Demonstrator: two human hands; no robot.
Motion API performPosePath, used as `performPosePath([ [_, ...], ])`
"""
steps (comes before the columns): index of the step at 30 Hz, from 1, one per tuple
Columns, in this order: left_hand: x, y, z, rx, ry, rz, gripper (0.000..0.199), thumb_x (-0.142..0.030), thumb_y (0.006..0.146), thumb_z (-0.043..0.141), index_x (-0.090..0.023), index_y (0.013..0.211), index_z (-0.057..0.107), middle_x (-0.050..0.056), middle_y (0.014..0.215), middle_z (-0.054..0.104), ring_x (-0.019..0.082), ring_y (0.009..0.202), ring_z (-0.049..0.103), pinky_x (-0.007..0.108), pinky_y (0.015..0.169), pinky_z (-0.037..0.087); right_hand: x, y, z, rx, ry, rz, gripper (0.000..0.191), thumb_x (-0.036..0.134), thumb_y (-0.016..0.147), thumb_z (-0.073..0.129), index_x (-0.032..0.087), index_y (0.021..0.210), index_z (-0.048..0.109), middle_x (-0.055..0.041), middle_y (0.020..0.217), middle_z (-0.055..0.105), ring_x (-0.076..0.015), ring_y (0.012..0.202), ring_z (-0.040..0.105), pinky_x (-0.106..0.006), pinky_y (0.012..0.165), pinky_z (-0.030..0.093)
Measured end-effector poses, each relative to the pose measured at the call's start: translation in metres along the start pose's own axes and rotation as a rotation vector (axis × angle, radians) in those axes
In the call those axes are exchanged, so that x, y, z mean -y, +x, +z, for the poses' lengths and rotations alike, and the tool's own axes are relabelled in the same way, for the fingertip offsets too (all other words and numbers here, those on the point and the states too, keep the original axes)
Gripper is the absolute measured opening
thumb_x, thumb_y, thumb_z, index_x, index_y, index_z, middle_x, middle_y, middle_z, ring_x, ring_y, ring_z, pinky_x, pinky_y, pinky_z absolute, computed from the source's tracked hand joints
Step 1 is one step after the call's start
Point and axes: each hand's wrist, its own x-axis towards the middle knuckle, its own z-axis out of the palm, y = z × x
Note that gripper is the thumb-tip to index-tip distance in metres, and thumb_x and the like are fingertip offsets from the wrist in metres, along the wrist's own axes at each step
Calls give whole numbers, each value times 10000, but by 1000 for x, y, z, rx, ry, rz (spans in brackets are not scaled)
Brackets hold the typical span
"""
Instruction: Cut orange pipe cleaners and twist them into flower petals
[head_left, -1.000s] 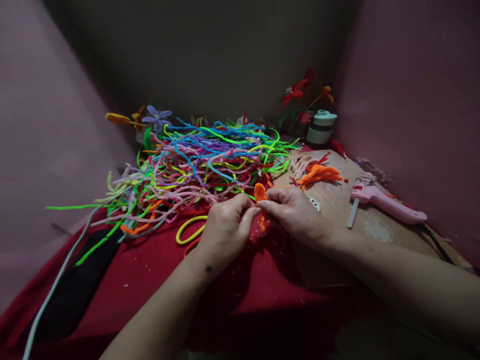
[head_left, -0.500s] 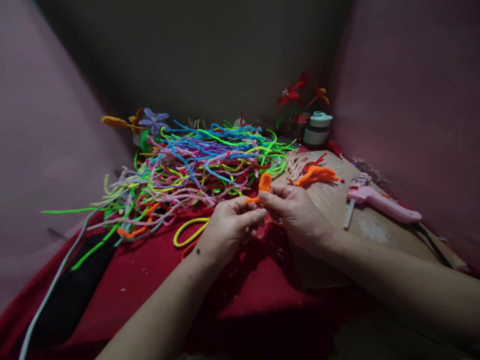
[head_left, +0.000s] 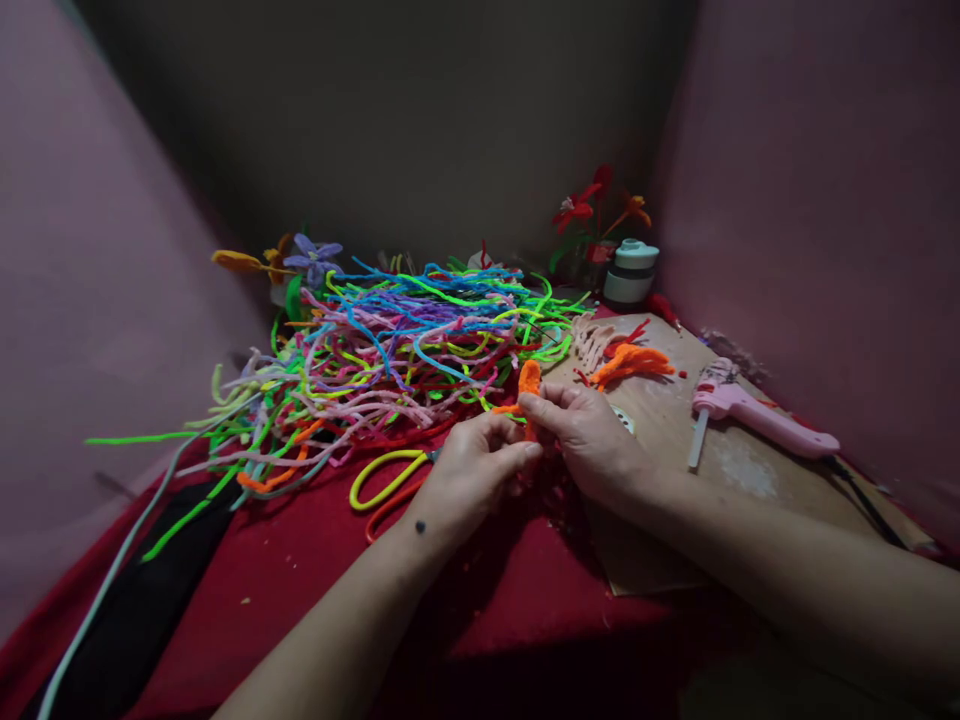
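Between my hands is an orange pipe cleaner (head_left: 529,378), bent into a narrow loop at its top, with a short end sticking out to the left. My right hand (head_left: 592,430) pinches it just below the loop. My left hand (head_left: 484,460) is closed, thumb against fingers, at the lower part of the same orange piece. Scissors with yellow and red handles (head_left: 386,480) lie on the cloth beside my left wrist, partly hidden by it. A big heap of coloured pipe cleaners (head_left: 405,340) lies just beyond my hands.
On the right, a cardboard sheet (head_left: 675,400) bears orange pipe cleaner pieces (head_left: 634,365) and a pink glue gun (head_left: 765,408). Behind stand a lidded jar (head_left: 631,272) and red pipe-cleaner flowers (head_left: 577,208). A purple flower (head_left: 313,258) stands back left. A pale cord (head_left: 112,570) crosses the red cloth (head_left: 277,590).
The view has tilted slightly, so the scene sits a little lower. My left hand has shifted slightly right, and more of the scissors and the orange piece's lower part shows.
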Motion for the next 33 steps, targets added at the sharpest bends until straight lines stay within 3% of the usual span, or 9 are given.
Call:
performPosePath([
  [4, 5, 0, -10, -267, 286, 305, 184, -341, 760, 607, -177, 807, 537, -24, 683, 538, 101, 616, 487, 225, 575, 389, -1, 3, -6, -15, -165, -78, 323, 397, 721, 623, 159, 583, 455, 58, 544, 381, -65, 495, 316, -231, 474, 240],
  [9, 5, -4, -9, -273, 477, 564, 186, -228, 817, 531, -166, 642, 534, -30, 617, 476, 86, 586, 431, 217, 589, 349, -2, 2, -5, 33, -182, -42, 310, 384, 726, 623, 155, 581, 472, 60, 542, 379, -66, 497, 302, -237, 486, 225],
  [11, 2, -5, -10, -269, 420, 520, 184, -232, 801, 551, -167, 630, 535, -38, 581, 468, 81, 546, 416, 213, 556, 338, 0, 2, -4, 47, -151, -30, 301, 376, 721, 627, 148, 573, 496, 50, 534, 424, -68, 495, 336, -239, 494, 246],
  [14, -6, -6, -14, -277, 230, 321, 224, -287, 798, 554, -168, 611, 525, -43, 531, 471, 81, 503, 410, 210, 513, 327, 4, 3, -3, 63, -137, -17, 282, 349, 713, 635, 134, 556, 540, 21, 535, 503, -75, 501, 393, -244, 512, 277],
  [17, -11, -4, -22, -285, 32, 237, 163, -319, 771, 592, -163, 722, 594, -28, 615, 542, 84, 553, 446, 205, 540, 343, 6, 2, -4, 54, -107, 39, 233, 320, 674, 673, 126, 578, 585, 26, 524, 513, -67, 475, 391, -241, 496, 266],
  [22, -8, 0, -28, -80, -176, 101, 280, -326, 707, 669, -150, 924, 646, 16, 767, 613, 82, 582, 465, 215, 556, 351, 3, -3, -2, 174, -34, 130, 191, 290, 645, 698, 123, 611, 613, 23, 530, 526, -69, 471, 407, -239, 492, 285],
  [28, -8, 0, -26, -28, -128, 61, 200, -290, 689, 679, -132, 807, 649, 0, 667, 587, 77, 539, 446, 213, 516, 324, 1, -5, -2, 231, -122, 163, 272, 376, 660, 690, 123, 601, 610, 26, 499, 499, -61, 441, 363, -234, 465, 264],
  [31, -7, -2, -20, -138, -27, 137, 135, -263, 705, 652, -137, 670, 624, -7, 607, 564, 88, 533, 451, 225, 527, 350, 1, -7, -1, 233, -194, 142, 314, 417, 689, 658, 131, 577, 592, 26, 485, 495, -58, 429, 355, -227, 452, 252],
  [33, -5, -4, -15, -267, 106, 301, 144, -244, 732, 621, -153, 622, 602, -5, 614, 558, 106, 579, 482, 238, 578, 384, 0, -8, 1, 210, -211, 132, 356, 442, 701, 637, 139, 534, 556, 31, 449, 474, -55, 405, 341, -224, 431, 227],
])
